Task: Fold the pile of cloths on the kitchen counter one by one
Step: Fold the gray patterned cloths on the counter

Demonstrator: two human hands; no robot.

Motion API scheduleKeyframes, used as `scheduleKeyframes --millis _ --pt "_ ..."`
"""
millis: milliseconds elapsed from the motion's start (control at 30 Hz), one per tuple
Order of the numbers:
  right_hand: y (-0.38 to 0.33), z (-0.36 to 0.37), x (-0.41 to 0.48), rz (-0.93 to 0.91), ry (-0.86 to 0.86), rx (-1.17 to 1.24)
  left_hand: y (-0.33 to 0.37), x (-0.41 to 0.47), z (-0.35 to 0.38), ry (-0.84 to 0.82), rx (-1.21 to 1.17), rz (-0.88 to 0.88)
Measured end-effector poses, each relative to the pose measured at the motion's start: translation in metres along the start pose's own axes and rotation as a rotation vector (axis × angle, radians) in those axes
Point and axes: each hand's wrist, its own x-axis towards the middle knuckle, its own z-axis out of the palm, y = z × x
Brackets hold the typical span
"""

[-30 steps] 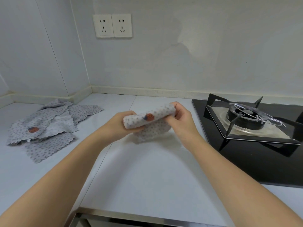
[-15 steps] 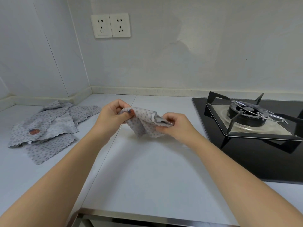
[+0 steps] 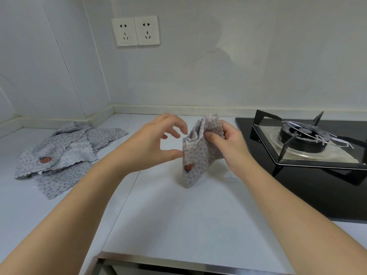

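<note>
Observation, head view.

Right hand (image 3: 228, 143): thumb and fingers pinched on the upper part of the grey dotted cloth (image 3: 196, 159), bunching it. This is the only grip on the cloth.

Left hand (image 3: 156, 143): fingers spread and slightly bent, holding nothing. The thumb tip is at the cloth's 9 o'clock edge; whether it touches cannot be determined.

Cloth: hangs from the right hand above the middle of the counter (image 3: 168, 215), long axis running from 1 o'clock down to 7 o'clock. A red patch (image 3: 188, 167) faces the camera on the lower half. Whether the lowest corner reaches the counter cannot be determined.

Change noted: half a second ago both hands gripped the cloth, the left pinching one corner with the cloth bunched between them. The left hand has since let go and opened, and the cloth has dropped to hang lengthwise from the right hand alone. A full second ago it was held as a level roll between both hands.

Pile of cloths (image 3: 65, 153): lies flat and loosely overlapped on the counter at 9 o'clock of the hands, well apart from them, unchanged across the frames.

Surroundings: gas stove (image 3: 309, 143) at 3 o'clock; double wall socket (image 3: 137, 30) at 11 o'clock.
</note>
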Motion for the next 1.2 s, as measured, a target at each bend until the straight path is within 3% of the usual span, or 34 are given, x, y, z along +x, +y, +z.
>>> scheduleKeyframes --millis 433,833,1000,1200 --pt "-0.002 -0.001 -0.002 0.022 -0.106 0.009 0.011 -0.003 -0.01 -0.176 -0.023 -0.166" --pt "-0.006 -0.001 -0.004 0.086 -0.144 0.207 0.011 -0.003 -0.013 -0.176 -0.132 -0.225" --pt "-0.005 -0.001 -0.004 0.082 -0.155 0.216 0.009 -0.003 -0.015 -0.122 -0.184 -0.215" --pt "-0.005 -0.001 -0.004 0.081 -0.161 0.181 0.009 -0.002 -0.013 -0.183 -0.144 -0.26"
